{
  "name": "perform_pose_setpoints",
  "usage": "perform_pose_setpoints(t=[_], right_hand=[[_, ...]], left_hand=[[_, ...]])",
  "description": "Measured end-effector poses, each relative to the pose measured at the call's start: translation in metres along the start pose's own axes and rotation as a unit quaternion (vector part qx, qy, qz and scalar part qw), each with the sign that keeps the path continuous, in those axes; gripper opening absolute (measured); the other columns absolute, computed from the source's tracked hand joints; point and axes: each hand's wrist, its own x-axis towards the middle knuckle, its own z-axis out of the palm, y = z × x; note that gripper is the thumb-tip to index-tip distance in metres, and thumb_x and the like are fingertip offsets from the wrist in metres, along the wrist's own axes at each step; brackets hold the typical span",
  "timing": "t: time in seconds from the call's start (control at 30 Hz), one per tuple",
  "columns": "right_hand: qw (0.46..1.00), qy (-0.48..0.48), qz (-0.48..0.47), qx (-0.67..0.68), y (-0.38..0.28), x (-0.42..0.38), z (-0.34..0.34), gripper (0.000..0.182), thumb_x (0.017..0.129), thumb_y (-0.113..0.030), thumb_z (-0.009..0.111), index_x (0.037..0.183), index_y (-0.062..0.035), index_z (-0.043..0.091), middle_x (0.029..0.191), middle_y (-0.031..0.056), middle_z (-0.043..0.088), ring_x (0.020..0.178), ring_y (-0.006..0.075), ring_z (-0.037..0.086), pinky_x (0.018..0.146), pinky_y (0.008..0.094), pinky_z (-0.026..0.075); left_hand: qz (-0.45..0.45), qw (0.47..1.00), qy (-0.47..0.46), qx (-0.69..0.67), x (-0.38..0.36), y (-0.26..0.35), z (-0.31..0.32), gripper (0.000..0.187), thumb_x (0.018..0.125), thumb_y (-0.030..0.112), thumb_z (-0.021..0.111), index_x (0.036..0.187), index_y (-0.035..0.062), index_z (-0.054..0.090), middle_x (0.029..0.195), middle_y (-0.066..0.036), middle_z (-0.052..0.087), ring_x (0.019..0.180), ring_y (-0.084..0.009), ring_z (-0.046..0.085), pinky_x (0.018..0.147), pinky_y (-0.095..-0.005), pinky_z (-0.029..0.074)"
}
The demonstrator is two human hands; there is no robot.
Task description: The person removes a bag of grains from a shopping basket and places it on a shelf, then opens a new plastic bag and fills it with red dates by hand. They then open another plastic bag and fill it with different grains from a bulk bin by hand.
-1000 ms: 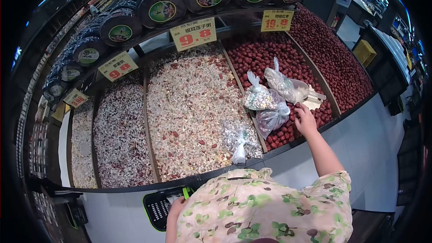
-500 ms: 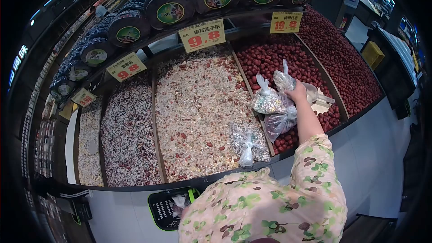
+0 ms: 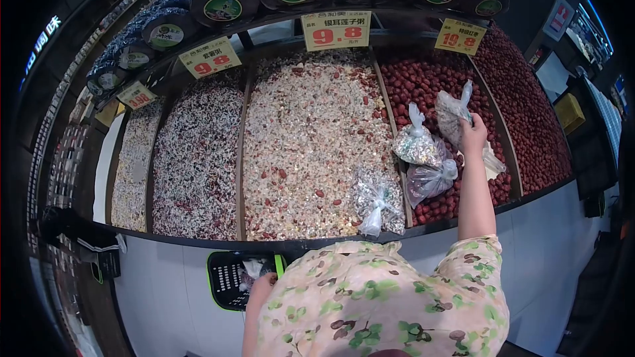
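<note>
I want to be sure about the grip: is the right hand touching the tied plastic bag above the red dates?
Touching. The head view shows the right hand closed on the tied bag.

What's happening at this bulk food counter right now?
A person in a floral top stands at a row of open bins. Their right hand grips a tied clear bag of mixed grains, lifted above the red date bin. Two more tied bags lie on the dates, and another rests on the mixed grain bin. The left hand hangs low beside a black shopping basket.
</note>
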Motion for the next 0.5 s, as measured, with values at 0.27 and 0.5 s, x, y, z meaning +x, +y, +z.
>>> perform_pose_setpoints(t=[0.27,0.5], right_hand=[[0.956,-0.164,-0.001,0.242,-0.155,-0.086,0.003,0.010,0.078,0.001,0.059,0.088,0.0008,0.059,0.080,-0.0009,0.058,0.074,0.0052,0.051,0.067,0.0192,0.041],[0.894,-0.415,-0.079,0.151,-0.172,-0.191,0.074,0.017,0.067,-0.001,0.065,0.083,0.0004,0.060,0.076,0.0062,0.057,0.071,0.0174,0.055,0.064,0.0262,0.043]], left_hand=[[0.113,0.944,0.165,-0.262,-0.003,0.077,-0.034,0.022,0.081,0.011,0.062,0.101,-0.0003,0.061,0.082,-0.006,0.064,0.071,-0.0096,0.058,0.064,-0.0220,0.046],[0.130,0.813,-0.125,-0.554,0.029,0.141,-0.023,0.042,0.095,0.034,0.035,0.124,0.0040,0.043,0.105,-0.015,0.057,0.089,-0.0267,0.061,0.074,-0.0364,0.051]])
